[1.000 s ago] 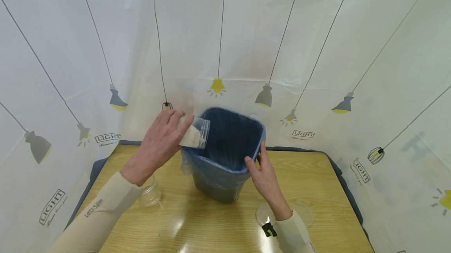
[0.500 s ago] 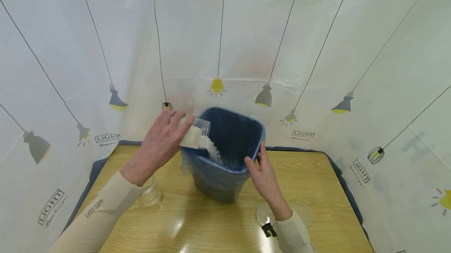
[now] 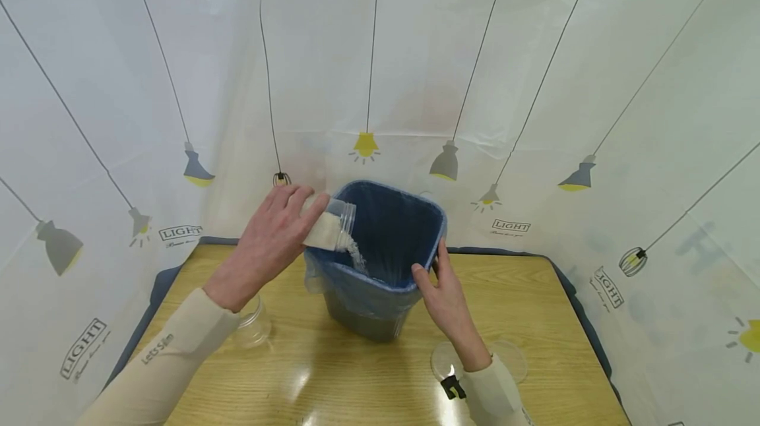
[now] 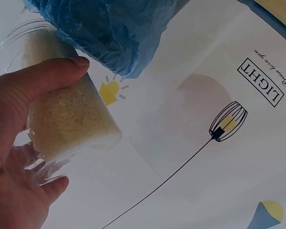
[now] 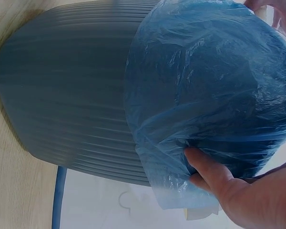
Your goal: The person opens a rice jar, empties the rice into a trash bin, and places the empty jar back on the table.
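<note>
My left hand [image 3: 261, 251] grips a clear plastic jar [image 3: 323, 231] of white rice, tipped with its mouth over the left rim of a grey waste bin [image 3: 362, 322]. From the mouth, a thin stream of rice [image 3: 357, 257] falls into the bin. A blue plastic liner [image 5: 190, 81] covers the bin's rim and folds down outside. In the left wrist view the thumb lies across the jar [image 4: 76, 114], which still holds plenty of grains. My right hand [image 3: 446, 301] grips the right rim, thumb over the liner. The inside bottom of the bin is hidden.
On the wooden table [image 3: 332, 386] a second clear jar [image 3: 254, 327] stands below the left forearm. Clear round lids [image 3: 512, 361] lie by the right wrist, partly hidden. A white printed sheet [image 3: 404, 70] walls in the back and sides.
One second ago the rice was inside the tipped jar; half a second ago a thick stream ran out, and now it is thinner. Both hands and the bin have hardly moved.
</note>
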`<state>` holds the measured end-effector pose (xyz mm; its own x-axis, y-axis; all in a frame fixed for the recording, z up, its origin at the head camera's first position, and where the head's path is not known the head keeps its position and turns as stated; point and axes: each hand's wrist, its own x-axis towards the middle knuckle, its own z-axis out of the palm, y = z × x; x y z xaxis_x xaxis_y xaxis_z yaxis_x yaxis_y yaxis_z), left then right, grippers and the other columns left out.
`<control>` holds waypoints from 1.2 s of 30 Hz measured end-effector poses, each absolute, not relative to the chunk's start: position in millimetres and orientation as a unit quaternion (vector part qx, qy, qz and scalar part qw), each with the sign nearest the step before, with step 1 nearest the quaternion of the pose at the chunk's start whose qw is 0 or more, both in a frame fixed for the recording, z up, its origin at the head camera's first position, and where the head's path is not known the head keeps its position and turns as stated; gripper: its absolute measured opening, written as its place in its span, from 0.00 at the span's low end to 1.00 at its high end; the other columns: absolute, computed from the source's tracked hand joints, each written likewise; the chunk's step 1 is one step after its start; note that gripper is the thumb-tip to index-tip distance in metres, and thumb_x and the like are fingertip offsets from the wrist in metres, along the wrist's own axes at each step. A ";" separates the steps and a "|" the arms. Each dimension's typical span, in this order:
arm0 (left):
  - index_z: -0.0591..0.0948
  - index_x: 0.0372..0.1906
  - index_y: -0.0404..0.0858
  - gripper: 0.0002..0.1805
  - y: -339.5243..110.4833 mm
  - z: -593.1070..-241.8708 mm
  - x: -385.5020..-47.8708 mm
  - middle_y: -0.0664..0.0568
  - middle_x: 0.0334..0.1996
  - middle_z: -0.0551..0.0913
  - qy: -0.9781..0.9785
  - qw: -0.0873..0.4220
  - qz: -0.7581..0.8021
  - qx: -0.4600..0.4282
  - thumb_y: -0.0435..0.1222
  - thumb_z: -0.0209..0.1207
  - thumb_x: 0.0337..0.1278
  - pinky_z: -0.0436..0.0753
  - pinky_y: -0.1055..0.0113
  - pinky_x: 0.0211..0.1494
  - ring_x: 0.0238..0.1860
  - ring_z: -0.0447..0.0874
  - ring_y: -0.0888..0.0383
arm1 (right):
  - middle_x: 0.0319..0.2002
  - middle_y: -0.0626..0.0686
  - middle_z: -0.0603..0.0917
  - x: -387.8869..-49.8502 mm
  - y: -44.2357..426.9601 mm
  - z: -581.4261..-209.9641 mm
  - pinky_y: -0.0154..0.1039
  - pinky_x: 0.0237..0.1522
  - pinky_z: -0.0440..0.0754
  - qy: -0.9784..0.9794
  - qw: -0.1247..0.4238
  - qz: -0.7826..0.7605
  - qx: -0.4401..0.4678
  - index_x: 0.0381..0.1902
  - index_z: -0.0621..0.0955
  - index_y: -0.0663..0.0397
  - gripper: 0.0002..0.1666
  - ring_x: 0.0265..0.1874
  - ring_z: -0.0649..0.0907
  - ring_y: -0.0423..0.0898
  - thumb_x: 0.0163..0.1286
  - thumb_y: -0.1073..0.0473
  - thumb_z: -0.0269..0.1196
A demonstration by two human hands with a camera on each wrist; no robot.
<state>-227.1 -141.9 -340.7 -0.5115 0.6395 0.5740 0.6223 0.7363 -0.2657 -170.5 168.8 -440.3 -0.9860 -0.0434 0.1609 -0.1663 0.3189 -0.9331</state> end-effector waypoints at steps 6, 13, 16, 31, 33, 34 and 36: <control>0.74 0.64 0.34 0.36 -140.9 -340.5 -226.3 0.34 0.55 0.78 -0.871 0.332 0.014 -0.362 0.23 0.72 0.45 0.73 0.42 0.69 0.57 0.76 0.35 | 0.83 0.57 0.47 -170.3 168.5 -439.8 0.62 0.70 0.67 -0.809 0.050 0.582 0.064 0.85 0.41 0.50 0.48 0.77 0.60 0.66 0.82 0.46 0.55; 0.74 0.65 0.34 0.38 -141.1 -339.3 -224.7 0.34 0.56 0.78 -0.877 0.320 0.016 -0.359 0.24 0.74 0.45 0.72 0.42 0.70 0.58 0.75 0.36 | 0.83 0.57 0.46 -170.5 168.5 -439.7 0.62 0.70 0.66 -0.807 0.052 0.584 0.067 0.85 0.41 0.50 0.48 0.77 0.59 0.66 0.82 0.46 0.55; 0.74 0.65 0.34 0.38 -141.3 -339.1 -224.5 0.34 0.56 0.78 -0.877 0.318 0.017 -0.359 0.24 0.74 0.44 0.71 0.42 0.71 0.58 0.75 0.36 | 0.83 0.57 0.47 -170.6 168.5 -439.6 0.63 0.70 0.66 -0.807 0.054 0.584 0.068 0.85 0.41 0.49 0.48 0.77 0.59 0.66 0.82 0.46 0.55; 0.74 0.66 0.35 0.37 -141.2 -338.4 -223.4 0.34 0.57 0.77 -0.879 0.314 0.026 -0.358 0.23 0.72 0.47 0.70 0.42 0.72 0.60 0.74 0.36 | 0.83 0.57 0.48 -170.4 168.5 -440.1 0.63 0.70 0.66 -0.811 0.055 0.579 0.065 0.85 0.42 0.47 0.48 0.77 0.60 0.66 0.82 0.46 0.55; 0.74 0.66 0.35 0.37 -141.1 -338.3 -222.9 0.34 0.57 0.77 -0.879 0.313 0.027 -0.358 0.23 0.72 0.47 0.70 0.42 0.72 0.60 0.74 0.36 | 0.83 0.57 0.49 -170.3 168.4 -439.9 0.64 0.70 0.66 -0.811 0.056 0.579 0.065 0.85 0.42 0.47 0.48 0.77 0.60 0.66 0.82 0.46 0.55; 0.74 0.66 0.35 0.36 -140.9 -338.2 -222.7 0.34 0.57 0.77 -0.879 0.313 0.027 -0.358 0.23 0.72 0.48 0.70 0.42 0.72 0.60 0.74 0.36 | 0.83 0.57 0.49 -170.3 168.3 -439.8 0.64 0.70 0.65 -0.810 0.056 0.580 0.065 0.85 0.42 0.47 0.48 0.77 0.61 0.66 0.82 0.46 0.55; 0.74 0.66 0.35 0.36 -140.6 -337.9 -222.3 0.34 0.58 0.77 -0.880 0.310 0.027 -0.358 0.23 0.71 0.49 0.71 0.42 0.72 0.60 0.74 0.36 | 0.83 0.57 0.49 -170.1 168.3 -439.6 0.64 0.70 0.65 -0.810 0.056 0.580 0.064 0.85 0.42 0.47 0.48 0.77 0.61 0.66 0.82 0.47 0.55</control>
<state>-222.3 -140.6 -337.9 -0.5510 0.6472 0.5268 0.6133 0.7422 -0.2703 -170.1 168.3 -439.6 -0.9856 -0.0387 0.1645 -0.1682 0.3191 -0.9327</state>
